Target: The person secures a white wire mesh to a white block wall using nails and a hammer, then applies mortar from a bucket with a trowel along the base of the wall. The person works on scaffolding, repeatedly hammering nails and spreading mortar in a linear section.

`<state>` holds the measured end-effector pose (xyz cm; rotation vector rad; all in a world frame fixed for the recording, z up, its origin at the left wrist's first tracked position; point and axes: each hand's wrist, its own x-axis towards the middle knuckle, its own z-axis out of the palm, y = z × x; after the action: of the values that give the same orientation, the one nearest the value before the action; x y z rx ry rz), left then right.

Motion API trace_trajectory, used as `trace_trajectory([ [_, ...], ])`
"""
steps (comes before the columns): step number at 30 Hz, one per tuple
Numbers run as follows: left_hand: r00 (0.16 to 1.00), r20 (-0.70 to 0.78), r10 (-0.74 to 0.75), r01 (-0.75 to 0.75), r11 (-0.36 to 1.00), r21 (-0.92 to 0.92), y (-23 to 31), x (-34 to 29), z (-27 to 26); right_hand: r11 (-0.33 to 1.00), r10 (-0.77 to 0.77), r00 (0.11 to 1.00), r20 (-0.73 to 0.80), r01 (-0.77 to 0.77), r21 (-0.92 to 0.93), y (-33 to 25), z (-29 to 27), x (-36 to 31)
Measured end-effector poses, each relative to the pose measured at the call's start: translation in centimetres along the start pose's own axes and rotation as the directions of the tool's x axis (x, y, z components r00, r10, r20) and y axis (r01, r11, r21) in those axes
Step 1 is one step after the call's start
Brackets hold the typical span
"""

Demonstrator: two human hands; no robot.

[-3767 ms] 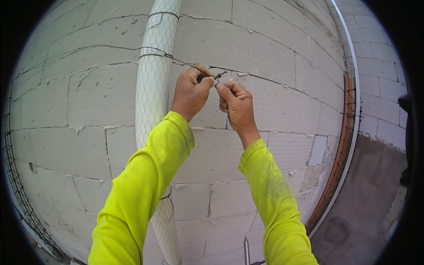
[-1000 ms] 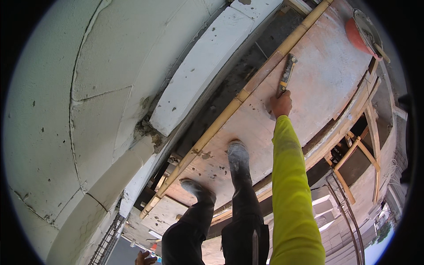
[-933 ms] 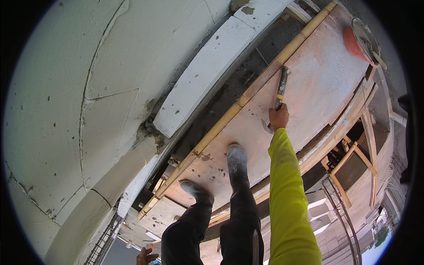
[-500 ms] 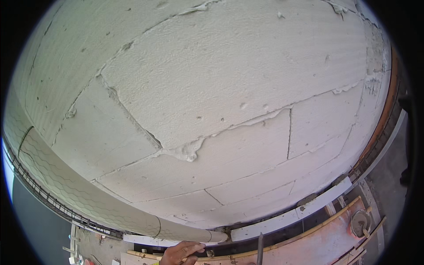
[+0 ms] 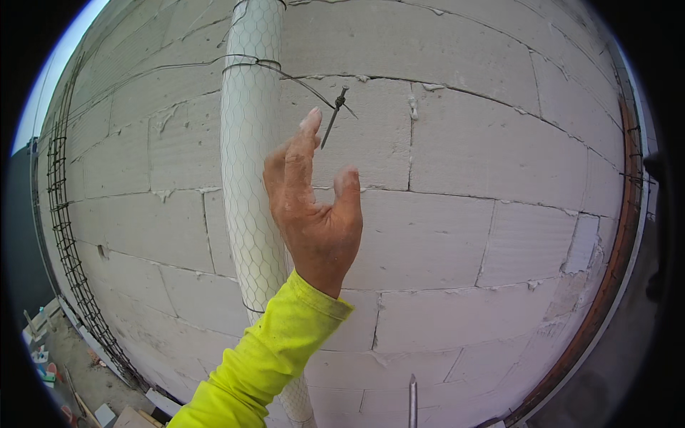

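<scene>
1. Beside the mesh-wrapped pipe, the left hand is hovering in front of the block wall. Back of the hand is showing; yellow-green sleeve is running up from the lower edge.
2. Grip: thumb and fingers are standing wide apart, thumb up on the right, fingers on the left. Nothing visible is being held. Right hand isn't showing, so can't tell what it's doing or holding.
3. Nail is hanging head up, point down and a bit left, just right of the index fingertip and above the thumb. No clear contact showing. Can't tell whether the point is touching the wall.
4. Wire is wrapping the nail below its head, a short tail sticking out right. Other way, it's running up-left to the pipe.
5. Step, my read: lining up on the nail, pinch not yet made.
6. Next move, judging from this, is calling for a small shift up and right, then thumb and index pinching the shank below the wrap. Nail is looking loose, likely to swing.
7. Around it: rebar cage is standing at far left; pointed metal rod is poking up at bottom.
</scene>
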<state>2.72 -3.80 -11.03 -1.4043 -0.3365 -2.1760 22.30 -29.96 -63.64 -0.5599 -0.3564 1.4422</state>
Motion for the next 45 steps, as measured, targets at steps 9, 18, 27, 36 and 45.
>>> trace_trajectory([
  [9,0.996,0.013,-0.089,0.081,0.949,0.304,-2.6,3.4,4.3,0.997,0.059,0.993,0.102,-0.054,-0.054,-1.0,3.6,0.3],
  [18,0.996,0.014,-0.084,0.074,0.941,0.329,-6.2,6.9,7.3,0.784,-0.014,0.986,-0.167,-0.093,-0.614,-2.2,5.9,-2.8],
  [27,0.998,0.042,-0.043,0.024,0.927,0.375,-8.3,9.0,10.4,0.760,-0.130,0.981,-0.141,0.007,-0.650,-3.9,11.1,-2.1],
  [36,0.991,0.089,-0.098,0.068,0.954,0.290,-9.4,9.4,10.3,0.091,-0.358,0.754,0.551,0.615,-0.783,-14.6,20.0,4.9],
  [45,0.981,0.112,-0.160,0.145,0.980,0.133,-9.4,9.4,9.6,-0.554,-0.261,0.246,0.934,0.754,-0.353,-31.6,43.5,11.3],
])
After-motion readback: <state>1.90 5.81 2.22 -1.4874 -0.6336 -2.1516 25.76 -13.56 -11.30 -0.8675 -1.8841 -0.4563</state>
